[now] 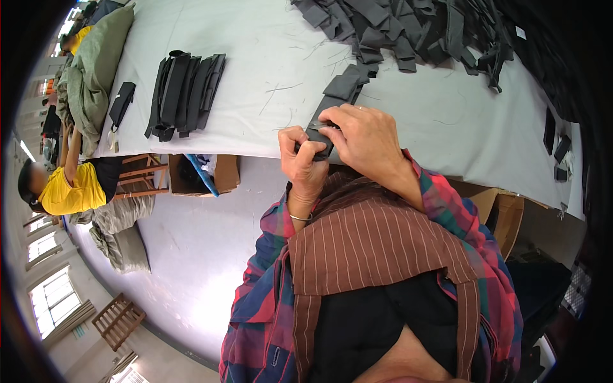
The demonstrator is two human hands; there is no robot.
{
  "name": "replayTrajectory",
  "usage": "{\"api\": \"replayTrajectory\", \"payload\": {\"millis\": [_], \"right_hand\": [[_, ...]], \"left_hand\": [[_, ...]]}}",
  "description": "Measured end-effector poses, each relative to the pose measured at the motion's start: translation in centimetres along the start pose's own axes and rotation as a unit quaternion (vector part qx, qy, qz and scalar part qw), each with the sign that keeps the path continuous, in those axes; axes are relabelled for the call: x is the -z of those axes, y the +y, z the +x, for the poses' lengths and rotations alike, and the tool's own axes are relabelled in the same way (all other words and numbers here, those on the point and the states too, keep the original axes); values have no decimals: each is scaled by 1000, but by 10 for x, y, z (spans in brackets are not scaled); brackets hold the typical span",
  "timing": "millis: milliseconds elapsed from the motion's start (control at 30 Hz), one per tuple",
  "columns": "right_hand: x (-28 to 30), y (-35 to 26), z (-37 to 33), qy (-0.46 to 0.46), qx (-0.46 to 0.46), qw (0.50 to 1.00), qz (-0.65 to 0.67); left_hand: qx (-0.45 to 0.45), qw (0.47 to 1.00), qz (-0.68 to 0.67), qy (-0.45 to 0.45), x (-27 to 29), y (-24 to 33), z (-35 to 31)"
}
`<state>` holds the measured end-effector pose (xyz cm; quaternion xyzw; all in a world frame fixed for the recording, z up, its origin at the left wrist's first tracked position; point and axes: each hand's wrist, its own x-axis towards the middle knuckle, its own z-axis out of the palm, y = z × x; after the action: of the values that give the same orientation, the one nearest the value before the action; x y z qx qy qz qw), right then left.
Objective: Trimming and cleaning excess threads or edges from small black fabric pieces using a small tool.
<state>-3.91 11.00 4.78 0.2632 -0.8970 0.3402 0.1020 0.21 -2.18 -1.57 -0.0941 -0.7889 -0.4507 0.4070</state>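
**Dark fabric strip held in both hands at the near edge of the desk**

A dark grey fabric strip (322, 131) is held at the near edge of the white desk (255, 76), where it hangs slightly over the rim. The left hand (303, 159) is closed around the strip's near end, the grip clamped on it from below, apparently so that the piece is kept taut and steady. The right hand (367, 137) is laid over the strip from above, its fingers pressed together onto the cloth; a small pale object seems to be pinched at the fingertips, though what it is cannot be told. The strip's far end is rested on the desk, probably so that its weight is carried there.

Toward the far right corner a loose heap of similar grey pieces (408, 29) is spread, within reach. Nearer the left edge a tidier stack of black strips (185, 92) is laid side by side, apparently sorted apart from the heap. Beyond the left edge, another person in a yellow shirt (70, 188) is seated.
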Motion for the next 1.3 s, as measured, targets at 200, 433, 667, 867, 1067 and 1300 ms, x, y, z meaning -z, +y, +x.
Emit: {"api": "replayTrajectory", "payload": {"millis": [200,433,667,867,1067,1300], "right_hand": [[13,12,2,14,-50,995,90],[15,13,-6,0,-36,995,98],[22,7,-10,28,2,996,88],[23,8,-13,-17,-47,961,273],[22,18,-17,-69,-148,944,288],[3,21,-23,-50,-14,970,236]], "left_hand": [[6,998,52,22,6,1,8],[23,997,62,32,6,3,12],[33,997,71,21,5,3,12],[399,898,-181,42,6,-1,7],[617,655,-435,11,15,2,6],[599,681,-417,-69,22,-2,5]]}}
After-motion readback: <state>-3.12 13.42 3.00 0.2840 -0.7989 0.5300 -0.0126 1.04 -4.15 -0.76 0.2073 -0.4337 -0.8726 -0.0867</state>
